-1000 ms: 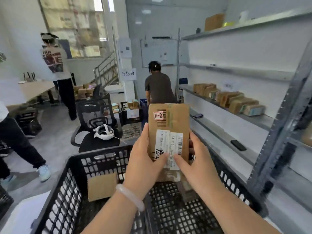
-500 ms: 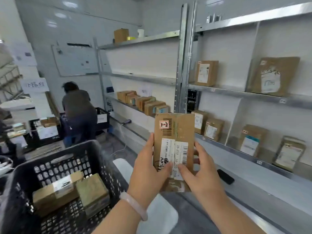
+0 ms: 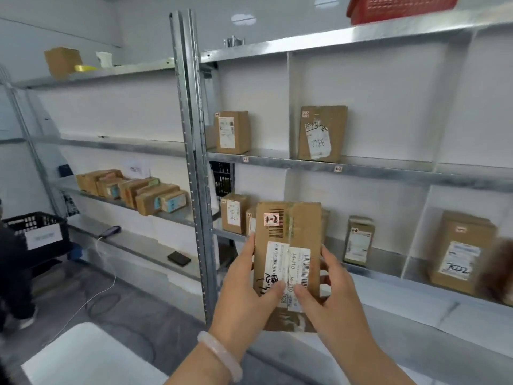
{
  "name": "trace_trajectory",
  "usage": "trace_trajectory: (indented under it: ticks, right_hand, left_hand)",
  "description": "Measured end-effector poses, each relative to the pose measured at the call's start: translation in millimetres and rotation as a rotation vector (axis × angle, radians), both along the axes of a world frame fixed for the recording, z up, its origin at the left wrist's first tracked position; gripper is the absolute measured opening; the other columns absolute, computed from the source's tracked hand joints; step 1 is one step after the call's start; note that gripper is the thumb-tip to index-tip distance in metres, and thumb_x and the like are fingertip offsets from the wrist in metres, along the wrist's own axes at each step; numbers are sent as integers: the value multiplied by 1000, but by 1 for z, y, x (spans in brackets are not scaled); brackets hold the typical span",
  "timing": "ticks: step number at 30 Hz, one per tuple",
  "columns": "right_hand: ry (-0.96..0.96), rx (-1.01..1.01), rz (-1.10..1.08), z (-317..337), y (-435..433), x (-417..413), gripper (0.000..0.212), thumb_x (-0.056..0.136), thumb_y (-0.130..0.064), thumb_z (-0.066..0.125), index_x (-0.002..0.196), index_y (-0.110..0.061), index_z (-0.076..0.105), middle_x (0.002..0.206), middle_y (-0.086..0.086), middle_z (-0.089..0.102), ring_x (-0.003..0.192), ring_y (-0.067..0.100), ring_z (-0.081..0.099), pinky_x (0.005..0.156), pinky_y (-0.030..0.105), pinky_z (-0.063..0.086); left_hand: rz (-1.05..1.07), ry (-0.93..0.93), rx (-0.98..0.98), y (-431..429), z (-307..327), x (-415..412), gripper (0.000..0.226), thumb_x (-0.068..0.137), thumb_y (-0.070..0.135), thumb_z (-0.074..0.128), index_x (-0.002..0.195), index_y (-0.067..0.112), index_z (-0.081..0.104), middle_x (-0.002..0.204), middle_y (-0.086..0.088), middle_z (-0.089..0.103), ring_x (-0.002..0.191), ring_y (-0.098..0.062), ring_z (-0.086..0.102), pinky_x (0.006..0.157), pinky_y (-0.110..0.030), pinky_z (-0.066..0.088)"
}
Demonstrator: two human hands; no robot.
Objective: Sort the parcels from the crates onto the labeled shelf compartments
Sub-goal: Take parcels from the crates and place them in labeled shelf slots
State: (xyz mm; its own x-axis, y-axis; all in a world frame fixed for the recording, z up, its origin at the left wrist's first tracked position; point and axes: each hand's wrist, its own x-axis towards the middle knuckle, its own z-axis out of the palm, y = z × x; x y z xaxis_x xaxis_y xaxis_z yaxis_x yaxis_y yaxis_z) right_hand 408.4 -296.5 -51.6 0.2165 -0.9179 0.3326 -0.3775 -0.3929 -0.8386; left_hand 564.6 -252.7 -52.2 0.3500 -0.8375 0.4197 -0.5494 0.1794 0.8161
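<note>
A flat brown cardboard parcel [image 3: 302, 226] stands upright in both my hands, in front of the metal shelf unit [image 3: 388, 169]. It carries a small red-edged sticker near its top and white barcode labels lower down. My left hand [image 3: 247, 290] grips its left edge, thumb on the label. My right hand [image 3: 330, 295] grips its right edge. The shelf's compartments have small tags on their front rails. One parcel [image 3: 232, 132] stands in the upper left compartment, another parcel [image 3: 322, 133] in the compartment to its right, and several more on the row below.
A steel upright [image 3: 194, 151] separates this unit from a left shelf with a row of parcels [image 3: 133, 190]. A black crate [image 3: 36, 232] and a person stand at far left. A red basket [image 3: 399, 6] sits on top. A phone [image 3: 179, 258] lies on the low ledge.
My view has swung right, away from the black crate of parcels toward the compartment shelves. The parcel stays upright in both hands, now closer to the shelf.
</note>
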Motion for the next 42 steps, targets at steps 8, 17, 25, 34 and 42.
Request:
trace_trajectory:
  ticks: [8, 17, 25, 34, 42]
  right_hand:
    - [-34, -43, -197, 23, -80, -14, 77, 84, -34, 72, 142, -52, 25, 127, -22, 45, 111, 2, 54, 89, 35, 58]
    - [-46, -223, -414, 58, -161, -39, 77, 82, -27, 74, 133, -62, 28, 120, -26, 49, 110, -9, 49, 90, 29, 53]
    - [-62, -304, -453, 83, -243, -82, 77, 82, -33, 74, 139, -55, 29, 123, -27, 51, 113, -4, 50, 93, 38, 53]
    - [-71, -388, -353, 126, -342, -138, 72, 84, -39, 70, 138, -59, 27, 124, -28, 48, 113, -7, 50, 94, 33, 53]
    - [-127, -426, -227, 157, -414, -159, 66, 87, -27, 68, 131, -61, 33, 124, -28, 52, 114, -2, 53, 91, 35, 54]
  left_hand:
    - [-219, -1, -72, -113, 21, -7, 96, 82, 29, 80, 142, 62, 14, 127, 38, 45, 120, 24, 36, 104, -13, 35]
    - [-492, 47, -184, -237, 54, -32, 88, 80, 33, 78, 144, 59, 24, 132, 25, 54, 128, 0, 49, 102, -28, 49]
    - [-558, 122, -213, -326, 78, -83, 105, 75, 26, 86, 148, 58, 17, 139, 16, 49, 124, 0, 52, 94, -32, 57]
    - [-466, 183, -343, -403, 128, -139, 86, 81, 6, 78, 143, 45, 33, 118, 34, 57, 108, 19, 55, 80, -7, 51]
    - [-341, 317, -479, -479, 145, -166, 80, 78, 6, 81, 145, 29, 42, 125, 16, 64, 111, 0, 63, 93, -34, 57]
